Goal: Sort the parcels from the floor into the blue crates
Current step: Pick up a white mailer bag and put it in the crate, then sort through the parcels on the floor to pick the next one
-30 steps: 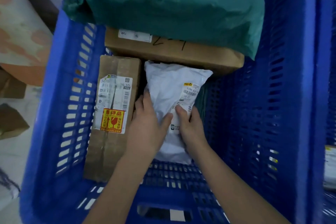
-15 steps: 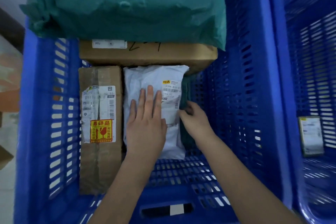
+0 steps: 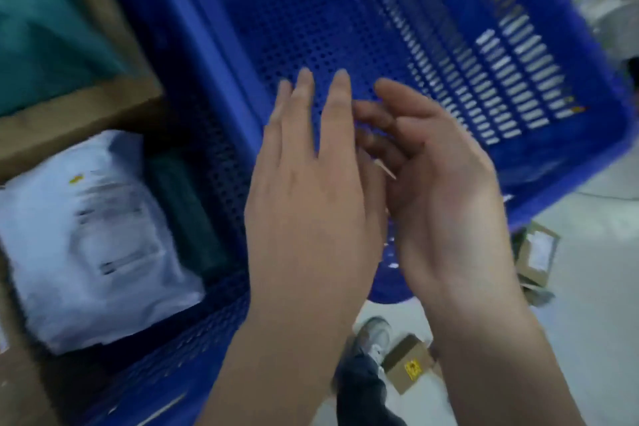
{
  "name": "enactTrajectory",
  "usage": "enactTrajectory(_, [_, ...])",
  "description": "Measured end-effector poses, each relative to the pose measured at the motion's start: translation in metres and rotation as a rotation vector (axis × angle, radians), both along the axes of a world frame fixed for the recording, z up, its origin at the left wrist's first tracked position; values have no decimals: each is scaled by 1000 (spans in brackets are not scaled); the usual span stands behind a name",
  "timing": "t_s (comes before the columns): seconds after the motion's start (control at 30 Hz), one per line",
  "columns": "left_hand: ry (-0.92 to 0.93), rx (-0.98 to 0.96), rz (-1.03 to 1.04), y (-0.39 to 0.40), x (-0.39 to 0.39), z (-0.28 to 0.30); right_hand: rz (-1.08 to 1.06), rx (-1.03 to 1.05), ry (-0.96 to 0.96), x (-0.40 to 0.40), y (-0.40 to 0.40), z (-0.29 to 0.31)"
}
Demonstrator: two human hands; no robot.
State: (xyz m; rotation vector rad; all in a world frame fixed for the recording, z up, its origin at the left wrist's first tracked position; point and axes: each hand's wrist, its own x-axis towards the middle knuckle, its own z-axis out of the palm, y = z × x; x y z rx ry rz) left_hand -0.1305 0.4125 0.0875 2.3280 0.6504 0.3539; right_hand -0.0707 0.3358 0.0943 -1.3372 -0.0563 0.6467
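Observation:
Both of my hands hang in the air in front of the two blue crates, empty of parcels. My left hand (image 3: 307, 190) shows its back with the fingers straight. My right hand (image 3: 435, 183) faces palm-in beside it with loosely curled fingers, and a thin pale sliver shows between the two hands. The white plastic parcel (image 3: 86, 235) lies in the left crate (image 3: 214, 190) next to a dark green parcel (image 3: 186, 211). Behind them are a brown box (image 3: 69, 117) and a big green bag (image 3: 41, 28). The right crate (image 3: 345, 10) shows a bare perforated floor. The view is motion-blurred.
On the grey floor below the crates lies a small brown box with a yellow sticker (image 3: 408, 367), beside my shoe (image 3: 375, 335). Another small carton (image 3: 537, 252) sits on the floor under the right crate's corner.
Both hands have let go of the white parcel and risen out of the left crate. The view has swung right and tilted, bringing the right crate and the floor into sight.

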Motion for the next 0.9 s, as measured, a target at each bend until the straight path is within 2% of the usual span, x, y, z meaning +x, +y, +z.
enactTrajectory(0.07, [-16,-102,-129,-33,13,6,-87,120,56,15,-46,14])
enactTrajectory(0.17, [-93,-38,-276,-84,26,7,-454,329,167,29,-132,24])
enactTrajectory(0.27, [-216,-15,-462,-146,35,1,-689,331,248,30,-220,3])
enactTrajectory(0.33, [-172,-50,-596,-193,41,-15,-787,240,317,28,-276,-21])
enactTrajectory(0.4, [19,-79,-713,-240,50,-34,-825,86,364,22,-326,-49])
enactTrajectory(0.5, [456,-18,-902,-302,63,-76,-751,-152,422,15,-388,-90])
enactTrajectory(0.63, [1046,-8,-1021,-364,86,-123,-750,-199,607,10,-457,-139])
enactTrajectory(0.7, [1162,1,-1044,-390,98,-142,-804,-188,688,8,-484,-159])
enactTrajectory(0.77, [1151,-55,-1016,-411,107,-162,-864,-179,763,5,-507,-178])
enactTrajectory(0.9, [1332,-235,-816,-425,120,-214,-861,-243,878,-4,-530,-212])
